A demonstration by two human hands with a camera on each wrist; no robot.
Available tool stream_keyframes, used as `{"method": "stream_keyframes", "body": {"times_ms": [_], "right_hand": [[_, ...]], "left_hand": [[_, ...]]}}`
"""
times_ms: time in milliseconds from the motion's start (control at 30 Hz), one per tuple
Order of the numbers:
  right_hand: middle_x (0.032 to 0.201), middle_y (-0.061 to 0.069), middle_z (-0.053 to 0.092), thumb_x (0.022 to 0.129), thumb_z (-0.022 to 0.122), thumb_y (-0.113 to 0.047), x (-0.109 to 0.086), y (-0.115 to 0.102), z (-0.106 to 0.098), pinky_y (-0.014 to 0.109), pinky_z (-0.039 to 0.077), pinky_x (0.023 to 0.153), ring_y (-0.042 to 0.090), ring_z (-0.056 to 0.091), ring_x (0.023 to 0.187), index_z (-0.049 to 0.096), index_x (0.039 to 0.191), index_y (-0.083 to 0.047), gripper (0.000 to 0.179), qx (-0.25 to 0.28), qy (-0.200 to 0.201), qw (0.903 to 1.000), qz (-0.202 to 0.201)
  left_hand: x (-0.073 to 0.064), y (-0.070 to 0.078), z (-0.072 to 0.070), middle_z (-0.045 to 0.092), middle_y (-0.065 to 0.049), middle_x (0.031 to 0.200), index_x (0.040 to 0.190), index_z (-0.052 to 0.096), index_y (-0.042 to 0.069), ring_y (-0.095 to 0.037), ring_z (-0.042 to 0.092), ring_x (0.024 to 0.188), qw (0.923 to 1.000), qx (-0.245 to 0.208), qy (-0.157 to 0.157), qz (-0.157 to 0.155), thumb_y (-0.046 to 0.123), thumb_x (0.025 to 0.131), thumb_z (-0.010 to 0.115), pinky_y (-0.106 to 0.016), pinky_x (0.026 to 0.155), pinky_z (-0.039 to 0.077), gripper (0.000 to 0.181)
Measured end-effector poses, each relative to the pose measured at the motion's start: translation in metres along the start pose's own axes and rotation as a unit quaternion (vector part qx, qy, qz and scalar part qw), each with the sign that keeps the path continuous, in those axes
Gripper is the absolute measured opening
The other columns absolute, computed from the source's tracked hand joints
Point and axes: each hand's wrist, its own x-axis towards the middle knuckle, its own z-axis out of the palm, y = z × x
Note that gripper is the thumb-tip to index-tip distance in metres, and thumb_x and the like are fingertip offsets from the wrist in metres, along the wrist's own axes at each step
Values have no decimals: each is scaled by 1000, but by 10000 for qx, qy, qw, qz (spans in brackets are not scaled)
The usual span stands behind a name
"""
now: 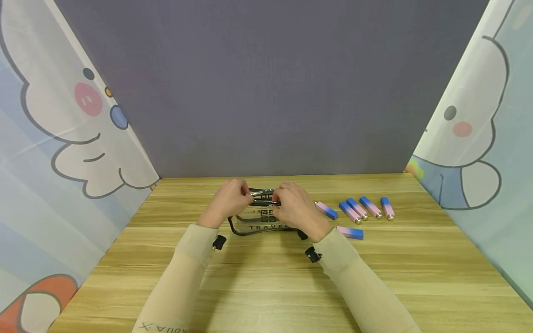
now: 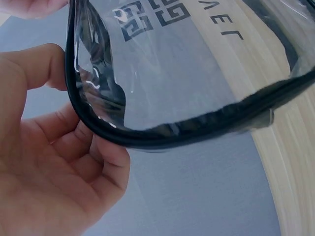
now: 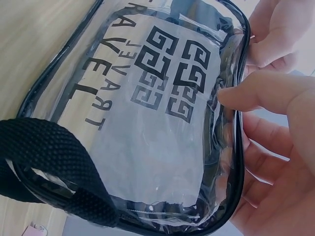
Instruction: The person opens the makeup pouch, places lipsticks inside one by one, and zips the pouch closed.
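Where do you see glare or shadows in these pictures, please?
Head: dim shadows on the table beside the sleeves, small glints atop the bag; left wrist: white glints inside the bag's edge; right wrist: bright streaks across it.

**Glossy Plastic, Matt Weave, Grained Wood**

The pouch [image 3: 147, 172] is clear, glossy, creased plastic, its piping [image 2: 147, 141] smooth and shiny. The strap [image 3: 49, 142] is coarse matt webbing. The counter [image 1: 258, 291] looks like smooth wood with a faint sheen. The tubes [image 1: 327, 211] look smooth, with shiny metallic ends [image 1: 390, 217]. The sleeves [image 1: 189, 266] are matt cloth.
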Motion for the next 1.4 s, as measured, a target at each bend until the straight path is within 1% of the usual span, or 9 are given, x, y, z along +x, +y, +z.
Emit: {"method": "stream_keyframes", "body": {"times_ms": [267,700,1067,1400], "right_hand": [[93,1,63,87,79,-18,0,-1,1,40,50,81,22,58,88,73,94,-11,12,-72,-33,10000,32],[94,1,64,87,78,-18,-1,-2,1,40,50,82,22,59,89,73,95,-11,11,-110,16,9999,-7],[92,1,63,87,78,-17,-1,-3,1,40,50,81,22,59,88,73,93,-11,9,-96,36,9999,-22],[92,0,63,87,78,-17,0,-3,0,40,50,81,22,59,88,73,92,-12,9,-95,-16,10000,25]], "left_hand": [[0,-4,0,63,-5,77,88,66,9,-19,54,58,10000,-36,10,30,11,90,61,-35,58,45,5],[-3,-5,-4,64,-5,79,90,67,9,-20,54,61,10000,-11,-12,-41,10,91,62,-35,60,45,6],[-5,-6,-5,62,-6,78,90,67,9,-20,52,60,9999,-12,-9,-104,11,92,61,-34,59,43,7],[-5,-9,-7,62,-6,76,90,67,8,-19,50,56,9999,-63,18,-78,10,92,60,-35,59,42,7]]}}
